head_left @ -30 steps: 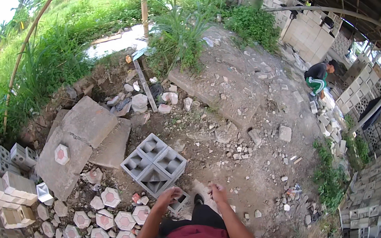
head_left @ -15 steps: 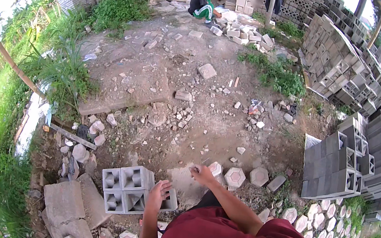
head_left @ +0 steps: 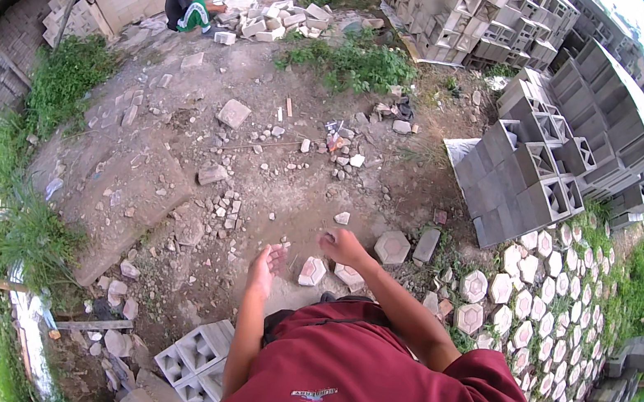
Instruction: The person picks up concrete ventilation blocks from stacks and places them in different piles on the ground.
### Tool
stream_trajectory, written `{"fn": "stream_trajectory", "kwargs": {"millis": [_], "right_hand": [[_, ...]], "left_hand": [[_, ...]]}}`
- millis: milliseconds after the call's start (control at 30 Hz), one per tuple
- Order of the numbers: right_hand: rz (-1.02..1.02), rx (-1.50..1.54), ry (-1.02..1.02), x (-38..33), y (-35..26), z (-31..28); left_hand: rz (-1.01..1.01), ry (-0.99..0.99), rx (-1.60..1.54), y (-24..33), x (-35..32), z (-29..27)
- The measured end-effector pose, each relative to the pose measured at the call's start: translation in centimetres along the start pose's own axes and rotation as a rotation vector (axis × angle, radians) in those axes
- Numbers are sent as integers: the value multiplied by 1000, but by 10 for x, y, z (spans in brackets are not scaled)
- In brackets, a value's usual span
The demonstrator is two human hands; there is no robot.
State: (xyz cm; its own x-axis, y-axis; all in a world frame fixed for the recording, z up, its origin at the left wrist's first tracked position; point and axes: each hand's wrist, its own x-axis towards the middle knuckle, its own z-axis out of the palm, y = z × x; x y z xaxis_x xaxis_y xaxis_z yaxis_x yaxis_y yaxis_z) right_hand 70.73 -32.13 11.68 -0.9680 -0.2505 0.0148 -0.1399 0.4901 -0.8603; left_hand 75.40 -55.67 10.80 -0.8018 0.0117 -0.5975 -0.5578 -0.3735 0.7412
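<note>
My left hand [head_left: 268, 268] is raised over the bare ground with its fingers apart and nothing in it. To its right, my right hand [head_left: 343, 246] hangs in the air, its fingers curled in and no object showing in them. Under and just beyond the hands lie hexagonal paving blocks [head_left: 392, 246], one of them a pale block [head_left: 312, 272] with a reddish face. Grey hollow concrete blocks [head_left: 192, 355] stand beside my left forearm, partly hidden by it. Neither hand touches any block.
A tall stack of grey hollow blocks [head_left: 500, 182] rises at the right. Hexagonal pavers [head_left: 525, 304] cover the ground below it. Rubble [head_left: 224, 215] is strewn ahead. A person [head_left: 189, 5] sits far left by a pile of pale blocks [head_left: 282, 22]. Grass borders the left side.
My view has swung to the right, so the grey hollow blocks now sit lower and farther left. My left hand has moved away from beside them and up over the ground.
</note>
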Motion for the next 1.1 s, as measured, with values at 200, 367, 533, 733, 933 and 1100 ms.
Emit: {"fn": "stream_trajectory", "kwargs": {"millis": [200, 367, 533, 733, 933, 1100], "right_hand": [[330, 107, 168, -13, 38, -52], [460, 119, 385, -4, 75, -95], [586, 137, 517, 55, 135, -107], [627, 327, 649, 211, 198, -129], [532, 192, 699, 318, 196, -168], [645, 360, 932, 349, 210, -212]], "left_hand": [[-85, -183, 153, 15, 75, 79], [-214, -383, 292, 26, 143, 144], [-272, -556, 398, 44, 233, 196], [-235, -652, 519, 99, 410, 243], [-191, -646, 623, 187, 555, 313], [-221, -738, 544, 209, 611, 401]]}}
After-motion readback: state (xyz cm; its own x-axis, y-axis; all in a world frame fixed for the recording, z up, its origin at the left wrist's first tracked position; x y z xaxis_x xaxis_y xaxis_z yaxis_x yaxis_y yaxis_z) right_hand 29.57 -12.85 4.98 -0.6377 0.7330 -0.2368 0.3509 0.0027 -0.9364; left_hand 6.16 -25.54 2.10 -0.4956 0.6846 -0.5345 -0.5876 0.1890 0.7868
